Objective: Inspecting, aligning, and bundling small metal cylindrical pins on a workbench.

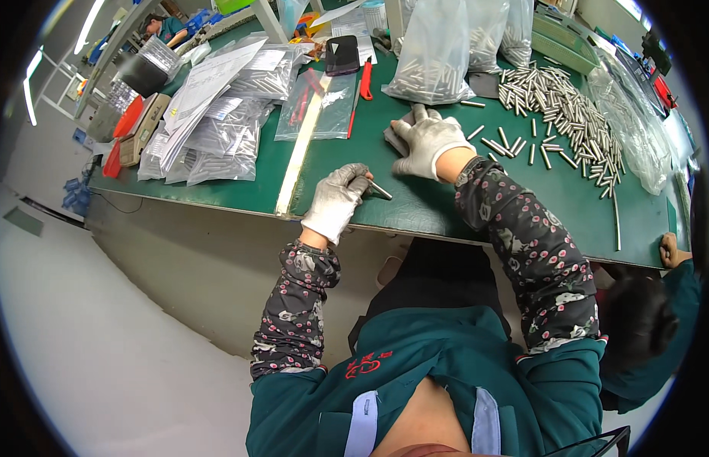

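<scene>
Nearest was the worker's dark green shirt (427,343), with two patterned sleeves (533,263) reaching from it toward a green table (423,217). From where I stood, the left hand (339,199), in a pale glove smudged at the fingers, was closed around a slim metal pin (381,190), whose free end poked out to the right over the tabletop near the front edge. Farther in, the right hand (431,143), gloved too, lay across a dark grey cloth (396,139); I could not tell whether it gripped that cloth or merely rested on it. Just beyond its fingertips stood a clear bag (429,72) filled with similar pins, and to the right a big heap of loose pins (560,110) spread over the table, a few stragglers lying near the right hand. Left of the bag were a red-handled tool (366,80), a dark phone (341,55) and a pale strip (296,171) running back from the edge. Papers (210,87) covered more bagged pins farther left, while a co-worker's bare hand (671,250) rested at the table's right end.
</scene>
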The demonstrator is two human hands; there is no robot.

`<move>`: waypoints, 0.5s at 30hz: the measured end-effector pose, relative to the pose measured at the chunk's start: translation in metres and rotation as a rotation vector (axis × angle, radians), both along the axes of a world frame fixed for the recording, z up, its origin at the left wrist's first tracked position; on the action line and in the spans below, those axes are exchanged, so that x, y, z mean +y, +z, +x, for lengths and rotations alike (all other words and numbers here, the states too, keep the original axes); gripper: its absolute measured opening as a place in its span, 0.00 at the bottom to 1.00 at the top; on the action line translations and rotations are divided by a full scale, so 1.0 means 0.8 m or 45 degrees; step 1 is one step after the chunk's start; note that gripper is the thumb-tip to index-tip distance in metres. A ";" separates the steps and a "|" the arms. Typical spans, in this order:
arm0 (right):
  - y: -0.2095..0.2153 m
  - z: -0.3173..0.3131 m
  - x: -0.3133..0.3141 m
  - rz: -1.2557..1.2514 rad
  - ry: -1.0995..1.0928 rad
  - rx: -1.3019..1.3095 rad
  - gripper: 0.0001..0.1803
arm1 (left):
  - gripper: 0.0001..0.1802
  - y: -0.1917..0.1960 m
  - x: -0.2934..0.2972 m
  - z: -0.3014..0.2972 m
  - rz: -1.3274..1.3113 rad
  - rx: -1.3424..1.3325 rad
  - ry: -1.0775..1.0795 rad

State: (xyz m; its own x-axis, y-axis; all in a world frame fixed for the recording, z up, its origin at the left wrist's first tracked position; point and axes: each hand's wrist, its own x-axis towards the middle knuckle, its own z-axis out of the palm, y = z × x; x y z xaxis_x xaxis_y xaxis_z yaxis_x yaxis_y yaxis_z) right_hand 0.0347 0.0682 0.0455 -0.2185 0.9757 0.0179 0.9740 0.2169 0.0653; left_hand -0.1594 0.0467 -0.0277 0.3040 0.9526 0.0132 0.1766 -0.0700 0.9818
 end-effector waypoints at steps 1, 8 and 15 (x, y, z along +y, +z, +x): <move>0.000 0.000 0.002 -0.070 -0.027 0.076 0.28 | 0.10 -0.001 0.002 -0.001 -0.041 0.042 0.026; 0.009 0.001 -0.080 0.210 0.225 0.704 0.23 | 0.09 -0.004 0.009 -0.002 0.151 0.126 0.006; -0.031 -0.018 -0.129 0.227 -0.011 0.456 0.33 | 0.10 0.003 0.008 -0.004 0.019 0.168 -0.019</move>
